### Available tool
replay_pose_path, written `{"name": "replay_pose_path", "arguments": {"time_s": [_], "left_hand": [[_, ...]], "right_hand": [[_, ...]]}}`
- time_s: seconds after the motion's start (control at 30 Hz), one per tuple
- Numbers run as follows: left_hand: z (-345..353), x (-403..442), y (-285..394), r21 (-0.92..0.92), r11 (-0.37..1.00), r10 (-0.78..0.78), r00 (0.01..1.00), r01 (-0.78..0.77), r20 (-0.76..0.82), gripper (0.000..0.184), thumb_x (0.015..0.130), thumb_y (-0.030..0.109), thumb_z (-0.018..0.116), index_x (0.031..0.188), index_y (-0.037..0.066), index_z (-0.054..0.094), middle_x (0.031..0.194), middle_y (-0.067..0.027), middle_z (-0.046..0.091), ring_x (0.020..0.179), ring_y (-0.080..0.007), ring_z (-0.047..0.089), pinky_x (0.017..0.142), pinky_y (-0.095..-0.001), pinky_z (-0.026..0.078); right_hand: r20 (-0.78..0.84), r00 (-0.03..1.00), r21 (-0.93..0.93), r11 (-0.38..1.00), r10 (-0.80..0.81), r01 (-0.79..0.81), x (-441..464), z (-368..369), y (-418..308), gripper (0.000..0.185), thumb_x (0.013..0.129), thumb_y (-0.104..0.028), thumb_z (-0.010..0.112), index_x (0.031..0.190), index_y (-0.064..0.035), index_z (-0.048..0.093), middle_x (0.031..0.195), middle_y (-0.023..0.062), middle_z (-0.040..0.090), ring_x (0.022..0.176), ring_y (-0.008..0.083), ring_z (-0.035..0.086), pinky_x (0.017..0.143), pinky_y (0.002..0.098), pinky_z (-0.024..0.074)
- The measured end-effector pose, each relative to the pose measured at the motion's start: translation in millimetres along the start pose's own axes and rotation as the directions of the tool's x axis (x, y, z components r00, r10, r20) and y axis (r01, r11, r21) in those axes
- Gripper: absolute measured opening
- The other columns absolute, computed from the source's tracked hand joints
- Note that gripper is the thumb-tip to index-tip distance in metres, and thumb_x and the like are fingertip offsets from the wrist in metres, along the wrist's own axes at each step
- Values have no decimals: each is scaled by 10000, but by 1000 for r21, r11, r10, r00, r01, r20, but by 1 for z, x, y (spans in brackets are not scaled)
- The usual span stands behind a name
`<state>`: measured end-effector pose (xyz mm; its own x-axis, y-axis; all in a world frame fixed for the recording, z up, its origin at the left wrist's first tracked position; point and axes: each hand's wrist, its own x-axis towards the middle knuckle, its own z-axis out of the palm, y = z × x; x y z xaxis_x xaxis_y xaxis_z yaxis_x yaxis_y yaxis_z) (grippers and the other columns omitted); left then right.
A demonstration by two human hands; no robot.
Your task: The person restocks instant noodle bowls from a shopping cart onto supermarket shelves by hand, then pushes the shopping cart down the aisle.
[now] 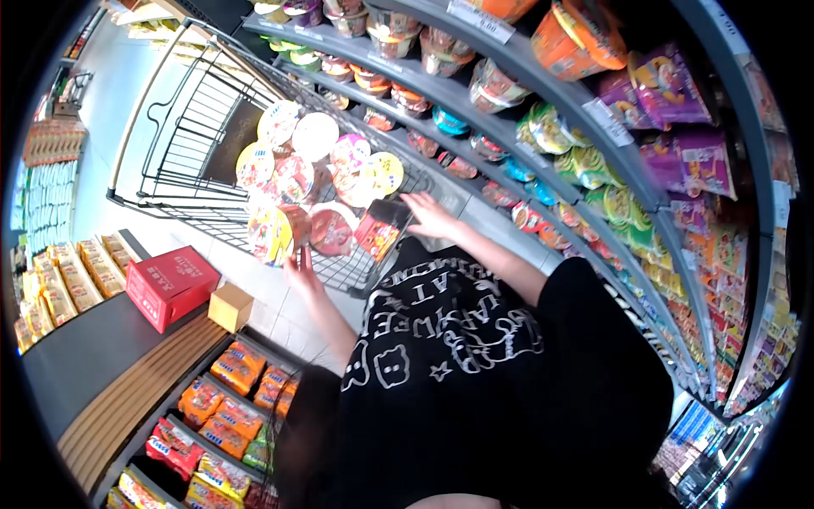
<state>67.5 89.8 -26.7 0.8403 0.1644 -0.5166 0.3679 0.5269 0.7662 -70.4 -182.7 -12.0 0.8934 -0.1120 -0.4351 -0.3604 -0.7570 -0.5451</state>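
Note:
A wire shopping cart (pixel 182 191) stands in front of me, loaded with several instant noodle cups. My left hand (pixel 303 276) is at the cart's near side, fingers apart, beside a yellow noodle cup (pixel 278 236); whether it touches the cup I cannot tell. Close to its fingertips is a reddish noodle cup (pixel 331 229). My right hand (pixel 431 217) reaches over the cart's right end with fingers stretched out, near a dark block-shaped item (pixel 388 212). Beside that item lies a red noodle packet (pixel 373 237). A white-lidded cup (pixel 315 137) is farther in.
Curved shelves (pixel 543 85) of noodle cups and packets run along the right. At the left, a red box (pixel 172 287) and a small tan box (pixel 230 307) sit on a display counter. Orange packets (pixel 237 365) fill racks below. Tiled floor (pixel 275 318) shows between.

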Motion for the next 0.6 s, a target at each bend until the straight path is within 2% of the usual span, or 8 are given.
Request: {"name": "replay_pose_path", "arguments": {"time_s": [0.1, 0.2, 0.3, 0.37, 0.43, 0.47, 0.5, 0.6], "left_hand": [[20, -75, 20, 154, 988, -14, 994, -2, 108, 188, 845, 148, 408, 885, -30, 453, 781, -69, 483, 811, -239, 545, 740, -357, 484], [47, -132, 36, 195, 978, -120, 964, 74, 236, 178, 841, 171, 429, 808, -2, 458, 809, -79, 504, 802, -232, 562, 709, -330, 482], [88, -177, 44, 289, 949, -208, 936, 123, 283, 155, 824, 158, 452, 746, 27, 478, 661, 8, 458, 616, -93, 475, 633, -255, 443], [103, -191, 41, 358, 929, -240, 890, 94, 388, 152, 816, 150, 457, 730, 28, 481, 640, 27, 432, 597, -70, 425, 601, -216, 392], [125, -210, 47, 478, 879, -293, 788, -2, 542, 168, 804, 138, 458, 694, 12, 472, 636, 44, 411, 608, -48, 370, 549, -173, 274], [138, -220, 51, 490, 865, -252, 750, -109, 611, 178, 807, 137, 452, 692, 2, 471, 640, 35, 423, 606, -55, 372, 554, -182, 280], [152, -229, 53, 492, 844, -215, 704, -215, 677, 189, 811, 137, 446, 691, -7, 470, 644, 27, 435, 604, -62, 373, 559, -191, 286], [181, -240, 49, 457, 821, -135, 660, -343, 739, 214, 828, 113, 402, 671, -7, 483, 721, -45, 486, 704, -115, 442, 715, -220, 349]], "right_hand": [[-241, 935, 164, 938, -261, 305, -19, -51, -38, 872, 603, -213, 685, 1268, -39, 149, 1272, 174, 252, 1176, 348, 245, 972, 388, 256], [-317, 846, 176, 850, -429, 497, -37, -92, -61, 999, 541, -237, 732, 1282, -35, 93, 1296, 185, 201, 1198, 323, 222, 998, 386, 201], [-327, 794, 211, 779, -513, 590, -59, -125, -66, 1075, 464, -240, 761, 1278, -10, 96, 1313, 175, 165, 1223, 322, 161, 1010, 389, 163], [-361, 767, 120, 789, -531, 603, -77, -151, -68, 1106, 434, -233, 774, 1283, -27, 96, 1313, 173, 166, 1228, 325, 151, 1001, 430, 149], [-579, 631, 83, 732, -517, 676, -86, -163, -58, 1017, 474, -212, 777, 1257, -23, 155, 1278, 178, 233, 1196, 352, 222, 991, 458, 144], [-686, 538, 59, 700, -489, 712, -88, -169, -51, 955, 484, -214, 766, 1239, -74, 197, 1247, 186, 269, 1177, 370, 249, 985, 474, 139], [-783, 384, -27, 643, -490, 766, -90, -173, -44, 898, 511, -200, 760, 1210, -45, 218, 1224, 191, 294, 1140, 367, 309, 983, 450, 163], [-889, 312, 9, 667, -336, 745, -102, -181, -29, 868, 515, -182, 760, 1190, -4, 244, 1215, 194, 301, 1116, 339, 345, 966, 427, 218]]}}
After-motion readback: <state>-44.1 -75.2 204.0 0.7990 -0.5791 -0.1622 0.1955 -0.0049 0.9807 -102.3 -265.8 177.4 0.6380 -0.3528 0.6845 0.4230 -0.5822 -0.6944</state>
